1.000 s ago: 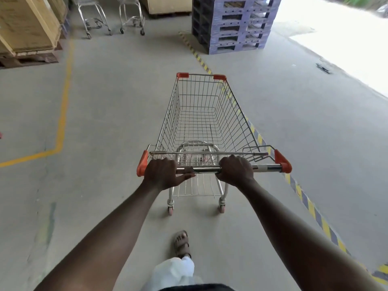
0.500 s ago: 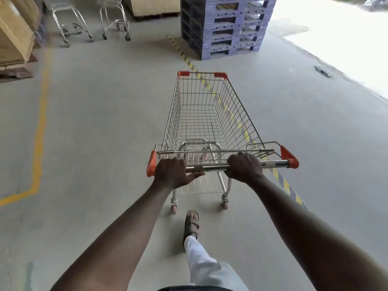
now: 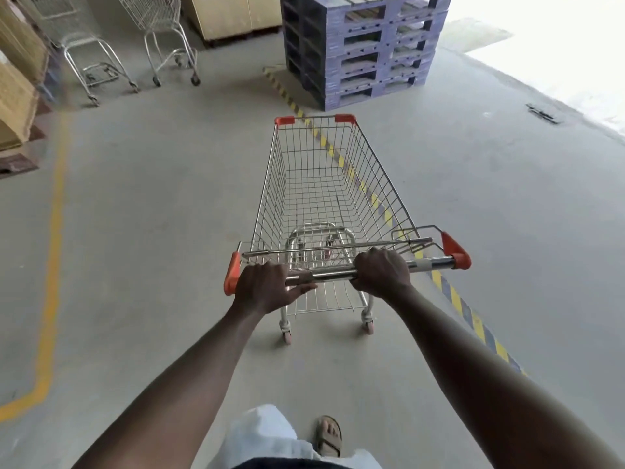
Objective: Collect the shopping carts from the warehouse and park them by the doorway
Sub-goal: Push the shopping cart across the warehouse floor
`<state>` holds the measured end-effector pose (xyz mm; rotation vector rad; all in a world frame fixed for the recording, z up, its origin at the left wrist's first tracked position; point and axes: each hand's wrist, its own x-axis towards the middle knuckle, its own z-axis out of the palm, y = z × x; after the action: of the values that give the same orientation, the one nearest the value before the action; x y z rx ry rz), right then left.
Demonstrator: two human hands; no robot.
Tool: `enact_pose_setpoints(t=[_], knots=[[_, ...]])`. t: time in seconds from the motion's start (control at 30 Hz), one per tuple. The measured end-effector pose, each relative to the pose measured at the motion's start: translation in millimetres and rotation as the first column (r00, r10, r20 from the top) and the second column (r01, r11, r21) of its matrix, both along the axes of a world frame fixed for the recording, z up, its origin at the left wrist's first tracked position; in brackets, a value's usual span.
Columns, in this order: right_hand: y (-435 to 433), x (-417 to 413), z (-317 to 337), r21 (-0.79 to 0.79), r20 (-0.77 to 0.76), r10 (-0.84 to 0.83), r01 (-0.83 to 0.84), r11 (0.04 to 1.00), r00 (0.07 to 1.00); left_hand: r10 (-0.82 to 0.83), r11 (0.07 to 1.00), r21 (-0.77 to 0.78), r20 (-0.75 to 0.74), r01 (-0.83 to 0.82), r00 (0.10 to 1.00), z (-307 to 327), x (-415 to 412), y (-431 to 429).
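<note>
An empty wire shopping cart (image 3: 324, 184) with orange corner caps stands on the concrete floor straight in front of me. My left hand (image 3: 267, 286) grips the left part of its chrome handle bar (image 3: 429, 264). My right hand (image 3: 382, 270) grips the bar right of centre. Two more empty carts are parked at the back left, one (image 3: 84, 52) near the crates and one (image 3: 162, 32) beside it. Bright daylight from the doorway (image 3: 558, 45) fills the upper right.
A stack of blue pallets (image 3: 365, 49) stands ahead, just right of the cart's nose. A yellow-and-black striped line (image 3: 473, 319) runs diagonally under the cart. Wooden crates (image 3: 17, 79) line the left edge, behind a yellow floor line (image 3: 50, 265). A small dark object (image 3: 541, 113) lies near the doorway.
The cart and I have rolled forward: the pallet stack and the two parked carts are closer and larger. Both hands keep the same grip on the handle.
</note>
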<state>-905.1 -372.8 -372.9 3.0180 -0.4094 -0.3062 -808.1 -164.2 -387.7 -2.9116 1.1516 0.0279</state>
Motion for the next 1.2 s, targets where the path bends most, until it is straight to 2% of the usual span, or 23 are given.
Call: enact_pose_setpoints(t=[0.37, 0.6, 0.73, 1.0, 1.2], knots=[[-72.8, 249.3, -6.6, 0.011, 0.062, -0.100, 0.100, 0.995, 0.993, -0.097, 0.995, 0.014, 0.047, 0.096, 0.994, -4.3, 272.4, -82.3], [-116.2, 381.0, -3.5, -0.010, 0.025, -0.231, 0.232, 0.973, 0.973, -0.200, 0.980, 0.009, -0.042, 0.200, 0.979, -6.2, 429.5, -142.1], [-150.2, 446.7, -5.0, -0.006, 0.017, -0.284, 0.284, 0.959, 0.959, -0.264, 0.964, 0.015, -0.038, 0.264, 0.964, -3.1, 504.5, -182.3], [-262.3, 597.7, -9.8, 0.019, 0.100, -0.378, 0.378, 0.926, 0.920, -0.356, 0.934, 0.035, 0.014, 0.356, 0.934, -10.1, 675.8, -312.6], [-355.4, 698.6, -8.1, 0.088, 0.106, -0.441, 0.433, 0.897, 0.891, -0.378, 0.920, 0.061, -0.120, 0.387, 0.918, 5.6, 781.4, -420.3]])
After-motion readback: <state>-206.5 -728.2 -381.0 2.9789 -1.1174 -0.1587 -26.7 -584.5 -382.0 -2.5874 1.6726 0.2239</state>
